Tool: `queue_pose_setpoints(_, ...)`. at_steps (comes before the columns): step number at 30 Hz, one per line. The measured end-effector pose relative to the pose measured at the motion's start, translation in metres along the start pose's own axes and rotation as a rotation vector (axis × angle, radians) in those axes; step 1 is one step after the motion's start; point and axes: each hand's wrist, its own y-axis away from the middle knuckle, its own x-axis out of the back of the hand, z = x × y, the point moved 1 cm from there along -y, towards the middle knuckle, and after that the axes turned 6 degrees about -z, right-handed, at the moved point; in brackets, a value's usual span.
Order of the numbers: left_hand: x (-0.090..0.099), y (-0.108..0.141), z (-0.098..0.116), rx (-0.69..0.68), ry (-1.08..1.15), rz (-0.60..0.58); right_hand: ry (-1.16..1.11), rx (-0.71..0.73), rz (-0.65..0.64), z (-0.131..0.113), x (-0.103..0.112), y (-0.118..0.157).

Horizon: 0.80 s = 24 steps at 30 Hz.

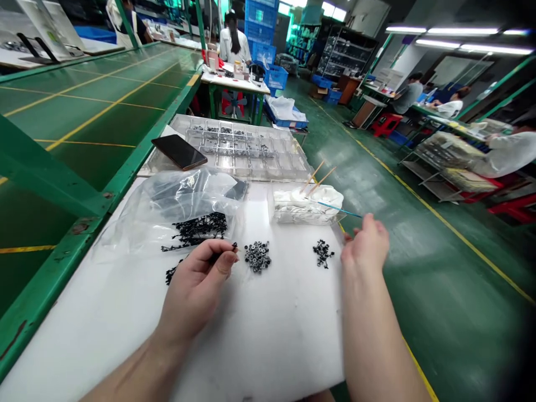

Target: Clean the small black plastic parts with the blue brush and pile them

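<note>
My left hand (201, 279) is closed, pinching a small black part (234, 246) between thumb and fingertips. Just right of it lies a pile of small black and grey rings (257, 257) on the white tabletop. My right hand (368, 243) grips a thin blue stick (341, 209) whose far end reaches into white paste-like material in a clear box (307, 215). Two wooden sticks (312, 177) stand up out of that material. Between the hands, nearer the right one, is a small heap of black parts (323, 253). More black parts (201, 228) spill from a clear plastic bag (180, 195).
Behind the box is a clear compartment tray (251, 167) with small parts, a black phone (179, 151) lying at its left corner. A green metal frame (84, 273) borders the table's left side. People sit or stand at other benches further off.
</note>
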Motion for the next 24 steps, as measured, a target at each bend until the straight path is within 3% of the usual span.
queue_pose_setpoints(2,-0.002,0.001,0.003,-0.018,-0.011,0.001,0.034,0.165,0.000,-0.017,-0.002,0.017)
queue_pose_setpoints(4,-0.004,0.001,0.006,-0.032,-0.024,-0.003,0.149,0.378,-0.230,-0.035,-0.007,0.040)
queue_pose_setpoints(8,-0.006,0.002,0.008,-0.041,-0.026,-0.014,0.568,0.401,-1.234,-0.050,-0.024,0.087)
queue_pose_setpoints(10,-0.006,0.002,0.008,-0.053,-0.016,-0.016,0.711,0.377,-1.491,-0.049,-0.027,0.100)
queue_pose_setpoints(14,-0.007,0.002,0.009,-0.066,0.013,-0.021,0.819,0.332,-1.650,-0.044,-0.030,0.108)
queue_pose_setpoints(24,-0.009,0.002,0.011,-0.075,0.024,-0.017,0.897,0.364,-1.697,-0.045,-0.034,0.113)
